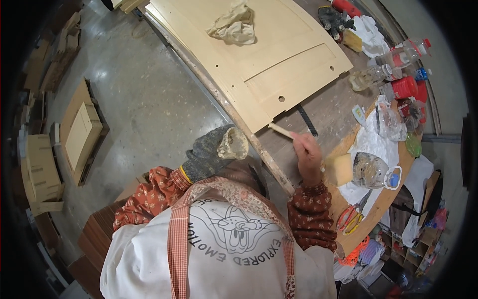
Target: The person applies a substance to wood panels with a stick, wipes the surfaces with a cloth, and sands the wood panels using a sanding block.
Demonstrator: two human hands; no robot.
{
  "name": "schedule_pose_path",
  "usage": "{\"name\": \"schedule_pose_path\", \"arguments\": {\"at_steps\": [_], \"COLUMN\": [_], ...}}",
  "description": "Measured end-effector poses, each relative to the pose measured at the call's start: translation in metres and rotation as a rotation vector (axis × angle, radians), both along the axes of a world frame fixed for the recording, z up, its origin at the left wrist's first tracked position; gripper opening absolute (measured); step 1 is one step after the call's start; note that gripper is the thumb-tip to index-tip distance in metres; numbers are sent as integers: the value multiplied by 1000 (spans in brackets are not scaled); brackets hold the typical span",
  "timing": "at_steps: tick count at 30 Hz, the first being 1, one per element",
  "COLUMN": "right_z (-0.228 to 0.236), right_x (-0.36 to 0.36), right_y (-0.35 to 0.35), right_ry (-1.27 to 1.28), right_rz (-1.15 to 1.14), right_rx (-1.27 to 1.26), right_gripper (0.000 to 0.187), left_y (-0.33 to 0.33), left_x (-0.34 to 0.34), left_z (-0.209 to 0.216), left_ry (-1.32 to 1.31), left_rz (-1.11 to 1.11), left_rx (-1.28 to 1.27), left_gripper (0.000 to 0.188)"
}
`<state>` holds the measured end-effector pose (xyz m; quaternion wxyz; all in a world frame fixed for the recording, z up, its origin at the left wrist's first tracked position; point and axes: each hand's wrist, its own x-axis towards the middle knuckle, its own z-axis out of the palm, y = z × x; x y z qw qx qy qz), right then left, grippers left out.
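Note:
My left hand [206,152], in a dark grey knit glove, is closed round a small cup [234,143] smeared with cream-coloured residue. The cup's open mouth faces toward the workbench. My bare right hand [308,153] pinches a thin, pale, flat stick [280,130]. The stick's far tip lies at the near corner of a cream-coloured panel [294,60], but I cannot tell whether it touches. This panel lies on top of a stack on the bench and has a grooved line and several small holes. A crumpled cream cloth [234,25] rests on it.
Plastic bottles [406,52], a large clear jug [369,170], a yellow sponge block [338,169] and scissors [350,219] crowd the right side. A dark glove [334,21] lies at the bench's far edge. Panels on a pallet [82,132] stand on the floor at left.

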<state>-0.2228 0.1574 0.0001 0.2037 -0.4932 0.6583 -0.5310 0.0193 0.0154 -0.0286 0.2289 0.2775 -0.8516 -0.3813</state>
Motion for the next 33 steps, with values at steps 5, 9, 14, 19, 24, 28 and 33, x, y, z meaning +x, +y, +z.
{"name": "schedule_pose_path", "arguments": {"at_steps": [5,9,14,19,24,28,33], "right_z": [6,6,3,-6,-3,-5,-9], "right_x": [3,11,35,42,42,45,42], "right_y": [-5,9,7,6,10,7,12], "right_ry": [-90,11,57,240,250,306,316], "right_rz": [-55,12,27,7,21,11,1], "right_rx": [127,90,12,-50,-100,-112,-148], "right_gripper": [20,22,25,26,27,26,25], "left_y": [4,4,4,4,4,5,3], "left_x": [-1,-1,-4,-4,-6,-6,-6], "left_z": [4,0,5,8,12,11,10], "left_ry": [48,11,10,70,33,67,64], "left_rz": [-19,2,-27,-55,-63,-46,-31], "left_rx": [98,118,188,257,234,363,214], "left_gripper": [66,66,67,63,62,63,63]}}
